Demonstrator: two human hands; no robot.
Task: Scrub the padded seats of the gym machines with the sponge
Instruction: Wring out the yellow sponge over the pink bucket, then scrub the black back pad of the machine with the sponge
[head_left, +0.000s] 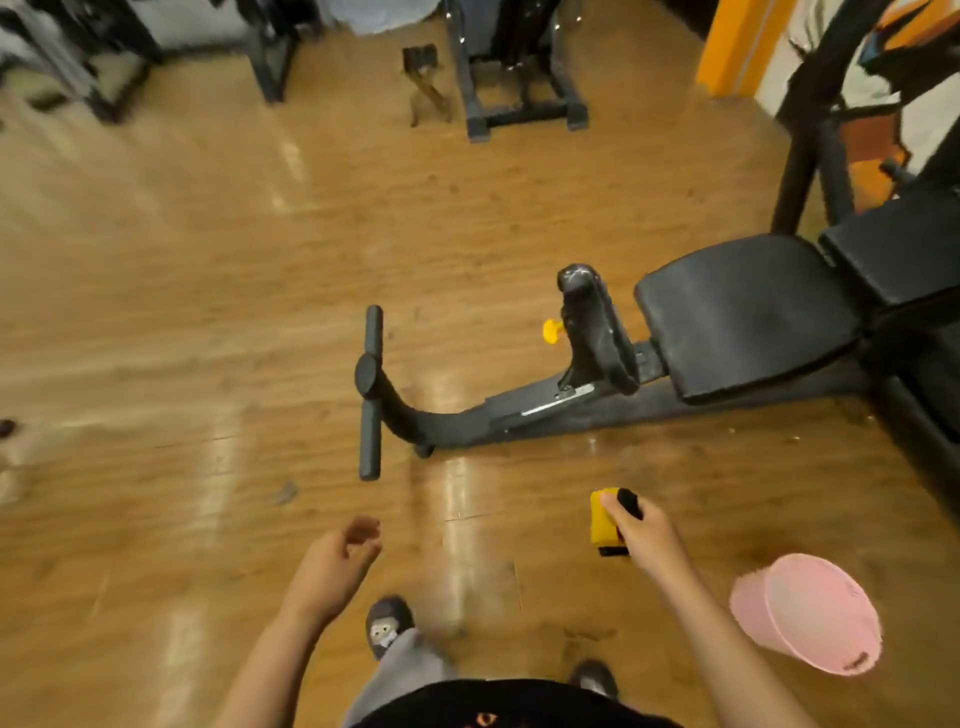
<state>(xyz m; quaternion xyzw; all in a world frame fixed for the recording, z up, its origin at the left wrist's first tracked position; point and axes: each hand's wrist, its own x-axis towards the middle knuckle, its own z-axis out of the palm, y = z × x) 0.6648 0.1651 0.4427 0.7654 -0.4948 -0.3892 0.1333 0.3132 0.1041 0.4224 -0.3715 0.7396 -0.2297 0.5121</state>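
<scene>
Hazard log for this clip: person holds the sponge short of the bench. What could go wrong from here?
Foot bar sits low above the floor before the padded seat: possible trip. Pink bucket stands near the right shoe: a step could tip it. Right hand grips the sponge: it might drip.

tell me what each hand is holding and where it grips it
The right hand grips the yellow-and-black sponge by its right edge, thumb on top. The left hand holds nothing, fingers loosely curled.

yellow sponge (605, 521) in right hand (647, 535)
</scene>
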